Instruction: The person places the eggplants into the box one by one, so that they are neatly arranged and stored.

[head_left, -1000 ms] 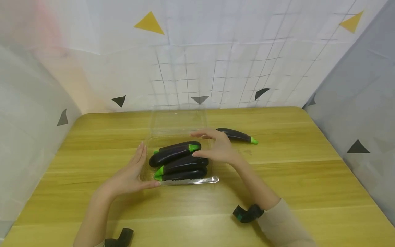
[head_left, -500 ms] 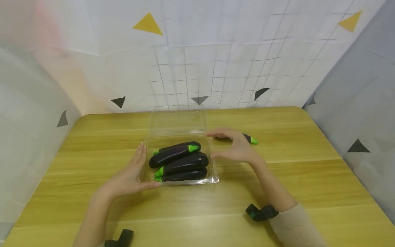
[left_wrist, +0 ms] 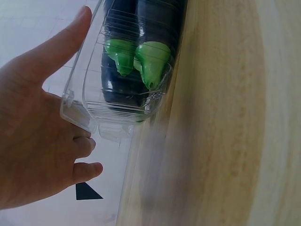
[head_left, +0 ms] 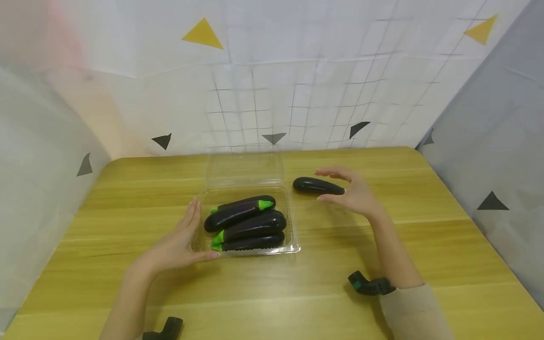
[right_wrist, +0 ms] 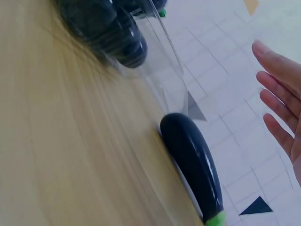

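Note:
A clear plastic clamshell box [head_left: 296, 226] stands on the table with its lid folded back. Several dark eggplants [head_left: 255, 225] with green stems lie inside it. My left hand [head_left: 176, 245] rests against the box's left side, thumb at the front corner and fingers straight along the wall; in the left wrist view this hand [left_wrist: 42, 127] touches the rim. Beyond the box's right side, a single eggplant [head_left: 314, 185] lies on the table. Over its stem end hovers my right hand [head_left: 354, 191], thumb and fingers spread apart, hiding the stem; in the right wrist view the hand [right_wrist: 284, 99] is apart from that eggplant [right_wrist: 193, 160].
The transparent lid [head_left: 245, 167] lies behind the box, toward the white back wall [head_left: 331, 108]. Side panels flank the wooden table [head_left: 272, 297]. A black camera mount [head_left: 371, 284] sits on the right wrist, another [head_left: 165, 329] on the left.
My right hand has moved rightward, away from above the box to the single eggplant's stem end. The left hand stays at the box, and the eggplants have not moved.

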Demonstrator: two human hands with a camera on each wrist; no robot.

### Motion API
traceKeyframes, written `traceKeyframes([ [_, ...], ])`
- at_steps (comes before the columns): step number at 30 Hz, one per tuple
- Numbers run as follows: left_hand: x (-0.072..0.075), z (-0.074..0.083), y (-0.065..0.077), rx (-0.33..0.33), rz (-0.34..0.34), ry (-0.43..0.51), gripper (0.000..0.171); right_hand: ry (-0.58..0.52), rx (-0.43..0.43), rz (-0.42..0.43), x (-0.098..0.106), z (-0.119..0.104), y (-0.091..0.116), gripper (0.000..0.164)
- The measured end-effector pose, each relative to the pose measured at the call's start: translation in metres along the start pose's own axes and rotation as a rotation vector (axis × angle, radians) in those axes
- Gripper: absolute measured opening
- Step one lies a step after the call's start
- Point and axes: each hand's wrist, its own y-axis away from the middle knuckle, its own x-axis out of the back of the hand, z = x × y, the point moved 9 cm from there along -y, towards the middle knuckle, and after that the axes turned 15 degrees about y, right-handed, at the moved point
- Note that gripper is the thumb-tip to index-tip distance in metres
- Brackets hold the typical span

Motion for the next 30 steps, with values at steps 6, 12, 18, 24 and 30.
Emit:
traceKeyframes([
  [6,0.0,-0.001,0.0,0.002,0.003,-0.011,0.125,-0.012,-0.035,-0.005,-0.001,0.02,0.0,0.055],
  [12,0.0,0.002,0.0,-0.007,0.004,-0.003,0.124,-0.022,-0.076,-0.017,-0.007,0.038,0.001,0.055],
  [18,0.001,0.002,0.0,-0.011,0.006,-0.006,0.124,-0.024,-0.107,-0.014,-0.009,0.051,0.003,0.054],
  [24,0.0,0.0,0.0,-0.008,0.0,0.002,0.125,-0.002,-0.132,-0.013,-0.012,0.061,0.003,0.054],
  [30,0.0,-0.002,0.0,0.005,0.001,0.004,0.126,-0.002,-0.134,0.004,-0.023,0.093,0.002,0.055],
])
